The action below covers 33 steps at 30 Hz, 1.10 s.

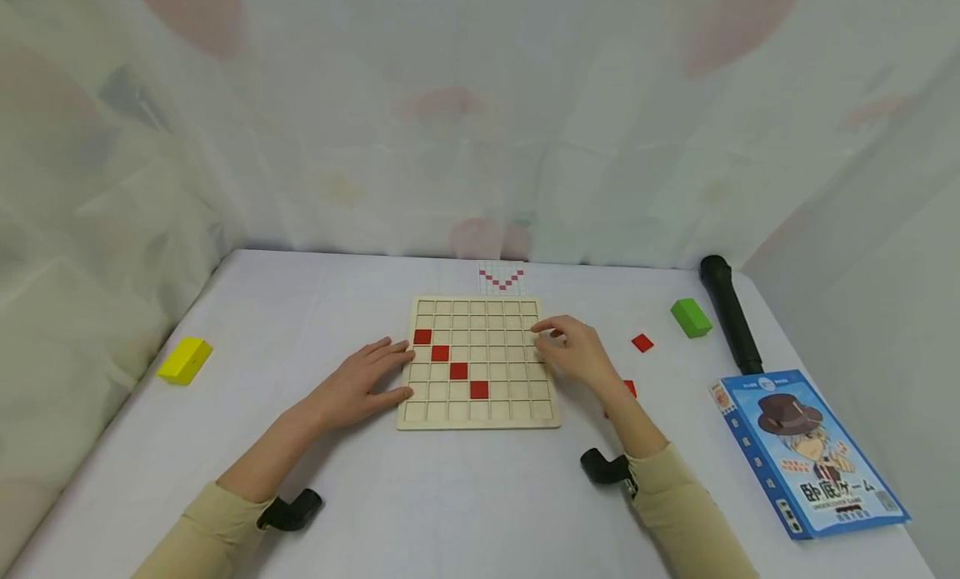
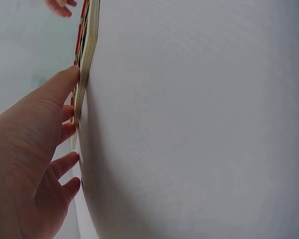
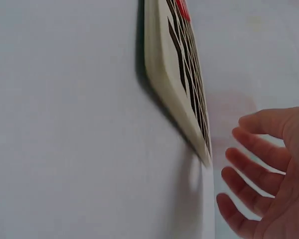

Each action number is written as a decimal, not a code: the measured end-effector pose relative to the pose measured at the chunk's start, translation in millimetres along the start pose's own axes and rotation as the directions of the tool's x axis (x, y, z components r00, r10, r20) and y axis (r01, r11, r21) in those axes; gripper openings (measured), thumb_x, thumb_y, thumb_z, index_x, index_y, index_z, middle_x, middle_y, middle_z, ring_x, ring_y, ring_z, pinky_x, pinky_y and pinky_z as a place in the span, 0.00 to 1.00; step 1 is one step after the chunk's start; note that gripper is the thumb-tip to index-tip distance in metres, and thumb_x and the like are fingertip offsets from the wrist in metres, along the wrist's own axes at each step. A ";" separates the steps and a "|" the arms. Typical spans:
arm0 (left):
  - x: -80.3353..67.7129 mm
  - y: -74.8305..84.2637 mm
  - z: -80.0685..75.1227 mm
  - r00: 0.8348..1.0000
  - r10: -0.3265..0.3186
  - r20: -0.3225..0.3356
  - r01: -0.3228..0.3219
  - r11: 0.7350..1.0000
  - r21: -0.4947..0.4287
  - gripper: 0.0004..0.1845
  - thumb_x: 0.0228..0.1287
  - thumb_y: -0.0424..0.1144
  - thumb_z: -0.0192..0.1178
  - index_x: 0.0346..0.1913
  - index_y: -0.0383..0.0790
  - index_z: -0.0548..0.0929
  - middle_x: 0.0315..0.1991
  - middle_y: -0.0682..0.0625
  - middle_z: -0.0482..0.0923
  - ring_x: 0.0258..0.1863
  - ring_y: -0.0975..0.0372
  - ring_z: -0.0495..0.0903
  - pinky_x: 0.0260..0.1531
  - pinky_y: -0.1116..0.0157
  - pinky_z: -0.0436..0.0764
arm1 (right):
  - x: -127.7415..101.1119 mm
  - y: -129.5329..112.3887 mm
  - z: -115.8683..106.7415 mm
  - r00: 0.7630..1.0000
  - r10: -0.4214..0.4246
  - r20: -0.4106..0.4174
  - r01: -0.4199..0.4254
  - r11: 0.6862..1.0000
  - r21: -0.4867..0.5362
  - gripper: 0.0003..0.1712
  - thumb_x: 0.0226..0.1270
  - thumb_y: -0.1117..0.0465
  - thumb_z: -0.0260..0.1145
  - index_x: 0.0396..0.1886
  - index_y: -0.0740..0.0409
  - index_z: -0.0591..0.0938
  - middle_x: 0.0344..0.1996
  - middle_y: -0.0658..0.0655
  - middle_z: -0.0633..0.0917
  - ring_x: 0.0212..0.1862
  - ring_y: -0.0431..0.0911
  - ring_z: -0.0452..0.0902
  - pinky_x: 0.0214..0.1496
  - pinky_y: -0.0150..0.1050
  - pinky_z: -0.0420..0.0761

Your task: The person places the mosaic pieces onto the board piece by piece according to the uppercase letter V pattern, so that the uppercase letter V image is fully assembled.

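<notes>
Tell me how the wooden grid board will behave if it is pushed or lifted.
The board looks thin, flat and rigid, so it should slide rather than tip. The red tiles sit loosely in its cells; tilting would probably spill them.

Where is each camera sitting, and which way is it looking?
Head: worn on the head, looking forward and down at the table, the grid board, both forearms, left hand and right hand.
Left wrist: beside the left hand, looking along the tabletop at the board's edge; palm and fingers show.
Right wrist: beside the right hand, looking low at the board's corner; only fingers show.
All three views share the board.
</notes>
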<state>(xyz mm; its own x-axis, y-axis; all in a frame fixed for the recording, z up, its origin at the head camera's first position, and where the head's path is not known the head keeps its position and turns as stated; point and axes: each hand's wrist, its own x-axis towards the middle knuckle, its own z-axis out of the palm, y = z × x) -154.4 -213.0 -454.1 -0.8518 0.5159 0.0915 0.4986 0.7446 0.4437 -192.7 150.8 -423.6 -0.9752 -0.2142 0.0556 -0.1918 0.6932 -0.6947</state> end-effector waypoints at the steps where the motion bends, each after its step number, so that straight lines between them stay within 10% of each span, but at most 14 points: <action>1: 0.4 -0.2 0.1 1.000 -0.002 0.005 0.002 1.000 0.000 0.34 0.65 0.55 0.62 0.68 0.40 0.72 0.71 0.43 0.64 0.72 0.44 0.56 0.69 0.44 0.56 | -3.1 5.2 -6.2 1.000 0.017 -0.015 -0.017 1.000 -0.017 0.14 0.68 0.59 0.64 0.51 0.56 0.84 0.55 0.58 0.81 0.54 0.55 0.75 0.53 0.51 0.77; 16: 1.1 -0.9 -0.3 1.000 -0.017 0.025 0.017 1.000 0.001 0.35 0.66 0.57 0.61 0.70 0.41 0.70 0.72 0.43 0.63 0.73 0.44 0.54 0.69 0.43 0.55 | -28.0 69.6 -66.5 0.964 0.242 -0.110 -0.255 0.960 -0.117 0.26 0.68 0.63 0.55 0.63 0.71 0.72 0.62 0.74 0.70 0.65 0.68 0.60 0.66 0.64 0.63; 33: 1.1 0.9 -0.4 0.999 -0.020 0.028 0.021 1.000 -0.004 0.35 0.65 0.56 0.62 0.70 0.41 0.70 0.72 0.43 0.62 0.73 0.45 0.54 0.69 0.44 0.54 | -29.5 77.2 -63.0 0.980 0.174 -0.092 -0.182 0.979 -0.093 0.22 0.66 0.67 0.64 0.58 0.68 0.76 0.50 0.69 0.79 0.51 0.61 0.74 0.55 0.56 0.78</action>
<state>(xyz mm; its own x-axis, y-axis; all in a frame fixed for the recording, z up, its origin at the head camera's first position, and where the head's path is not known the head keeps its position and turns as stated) -154.9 -211.9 -453.2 -0.8569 0.5123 0.0570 0.4803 0.7533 0.4493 -185.7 254.0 -433.8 -0.9997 -0.0262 -0.0006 -0.0202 0.7819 -0.6231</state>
